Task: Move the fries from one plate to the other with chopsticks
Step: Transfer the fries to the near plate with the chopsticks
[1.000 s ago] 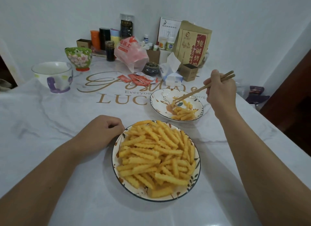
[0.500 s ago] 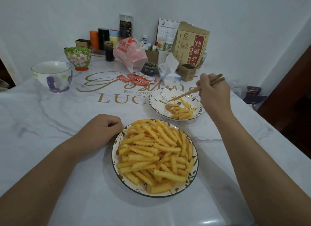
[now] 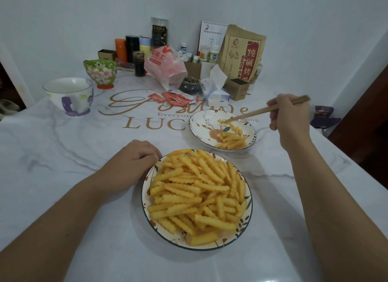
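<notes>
A near plate (image 3: 147, 214) with a dark rim is heaped with crinkle-cut fries (image 3: 197, 191). My left hand (image 3: 134, 157) rests on the table with loosely curled fingers, touching that plate's left rim and holding nothing. Farther back right stands a second floral plate (image 3: 199, 122) with a small pile of fries (image 3: 232, 140) on its near right side. My right hand (image 3: 290, 115) grips wooden chopsticks (image 3: 264, 110) above this plate. Their tips sit at a single fry (image 3: 222, 121) near the plate's middle; whether they pinch it is unclear.
A white mug with a purple handle (image 3: 69, 95) and a green floral bowl (image 3: 100, 71) stand at the back left. Red sauce packets (image 3: 174, 98), a tissue pack (image 3: 215, 90), a pink bag (image 3: 163, 65), jars, boxes and a brown paper pouch (image 3: 241, 55) crowd the back. The table edge runs down the right.
My right hand has lifted and moved right, raising the chopstick tips from the fry pile toward the far plate's middle. My left hand stayed by the near plate.
</notes>
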`<state>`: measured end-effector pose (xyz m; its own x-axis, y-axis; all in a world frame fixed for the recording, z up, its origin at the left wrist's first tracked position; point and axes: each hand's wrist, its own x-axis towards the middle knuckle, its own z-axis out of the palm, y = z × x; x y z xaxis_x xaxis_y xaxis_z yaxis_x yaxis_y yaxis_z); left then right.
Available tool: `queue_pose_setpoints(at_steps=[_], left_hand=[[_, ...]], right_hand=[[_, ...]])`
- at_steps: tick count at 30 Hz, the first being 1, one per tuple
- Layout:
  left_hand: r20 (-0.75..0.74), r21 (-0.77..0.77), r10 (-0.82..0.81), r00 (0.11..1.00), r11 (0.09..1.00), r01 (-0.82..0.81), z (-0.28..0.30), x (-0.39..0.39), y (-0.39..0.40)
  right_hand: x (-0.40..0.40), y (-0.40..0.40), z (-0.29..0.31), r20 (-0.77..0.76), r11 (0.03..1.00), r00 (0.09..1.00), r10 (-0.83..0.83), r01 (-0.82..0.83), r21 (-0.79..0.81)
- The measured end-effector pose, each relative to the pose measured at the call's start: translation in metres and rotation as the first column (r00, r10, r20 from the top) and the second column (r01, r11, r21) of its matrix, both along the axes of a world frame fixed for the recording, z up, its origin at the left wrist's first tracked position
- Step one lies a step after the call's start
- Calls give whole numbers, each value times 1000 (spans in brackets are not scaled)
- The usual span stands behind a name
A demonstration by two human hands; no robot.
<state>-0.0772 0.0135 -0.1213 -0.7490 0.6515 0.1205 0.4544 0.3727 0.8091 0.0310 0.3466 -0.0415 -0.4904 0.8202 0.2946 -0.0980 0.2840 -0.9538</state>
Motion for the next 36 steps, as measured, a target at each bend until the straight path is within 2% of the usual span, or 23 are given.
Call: queue_pose_setpoints(at_steps=[2,5,7,11,14,28,32,34,36], left_hand=[[3,-6,0,1000,1000,0,1,0,1],[2,-37,15,1000,999,-15,-1,-5,3],[-7,-41,28,1000,999,-28,-3,-7,3],[-33,-52,44,998,998,-46,-8,-10,2],[-36,-28,62,997,998,-64,-9,-11,2],[-17,-22,51,999,998,-51,-8,-9,4],[-32,-48,35,999,998,-36,-9,-10,3],[-30,-56,13,999,998,-15,-8,-11,2],[-15,-51,-2,1000,999,2,-7,-11,1]], right_hand=[[6,-1,-7,-137,997,988,-69,64,-41],[8,-4,-9,-191,994,976,-107,106,-14],[6,-7,-9,-169,991,979,-113,123,50],[-2,-20,-20,-33,961,997,-71,77,267],[-7,-27,-26,13,940,999,-48,40,338],[-20,-31,-39,108,930,993,-48,5,369],[-20,-27,-39,27,967,997,-77,68,247],[-14,-22,-33,-82,985,991,-107,117,124],[-6,-16,-24,-184,994,977,-104,98,-38]])
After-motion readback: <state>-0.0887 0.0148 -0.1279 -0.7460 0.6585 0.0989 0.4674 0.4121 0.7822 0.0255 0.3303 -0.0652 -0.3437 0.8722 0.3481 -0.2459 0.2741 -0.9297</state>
